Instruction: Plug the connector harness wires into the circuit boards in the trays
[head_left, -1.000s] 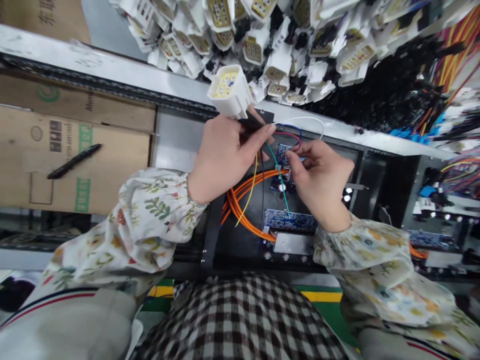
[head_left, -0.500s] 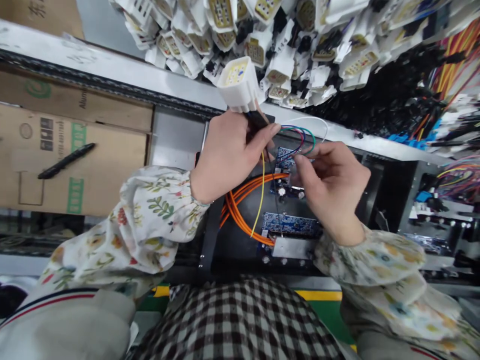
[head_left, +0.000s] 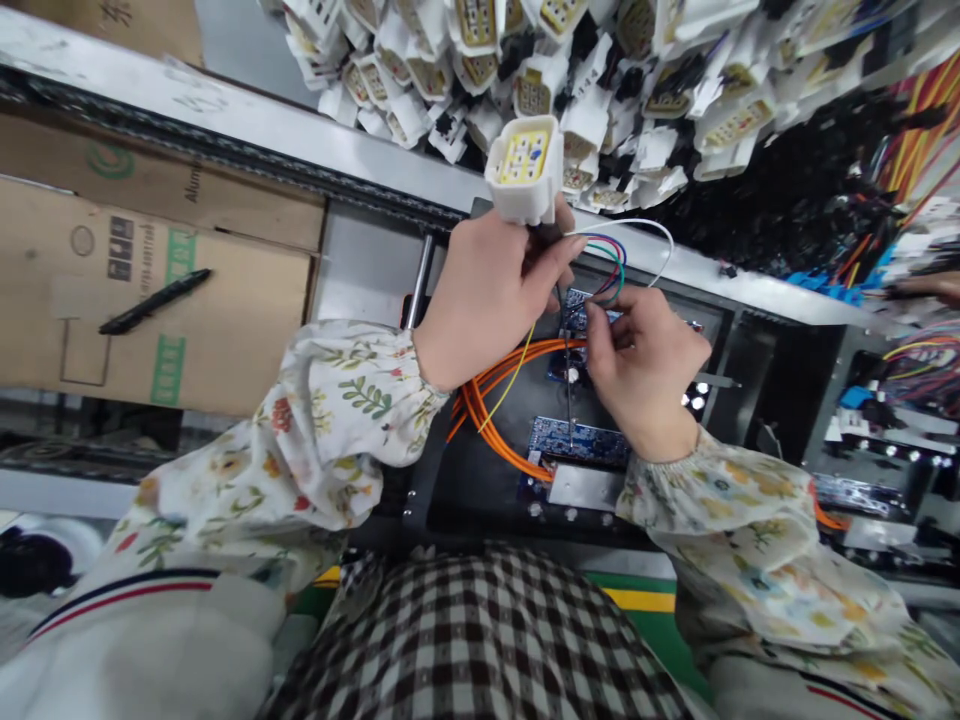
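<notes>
My left hand point(head_left: 491, 295) is closed round the lower end of a white wire connector point(head_left: 527, 168), whose pin face with yellow inside tilts up and toward me. Thin wires come out of it: a yellow wire point(head_left: 508, 383) hangs down, and a white wire point(head_left: 670, 243) loops right. Green, blue and red wires point(head_left: 616, 262) curve over to my right hand point(head_left: 645, 360), which pinches their ends between thumb and fingers. Both hands are above a black tray point(head_left: 469, 495) holding blue circuit boards point(head_left: 577, 440) with orange cables point(head_left: 487, 425).
A heap of white connectors point(head_left: 532, 90) lies on the ledge behind my hands. On the left a black pen point(head_left: 155, 302) rests on a cardboard box point(head_left: 45, 300). More boards and coloured wires point(head_left: 922, 355) are at the right, where part of another person's hand point(head_left: 930, 287) shows.
My left hand and the connector have shifted right in view, nearer my right hand. The yellow wire has swung left. Another person's hand has come in at the right edge.
</notes>
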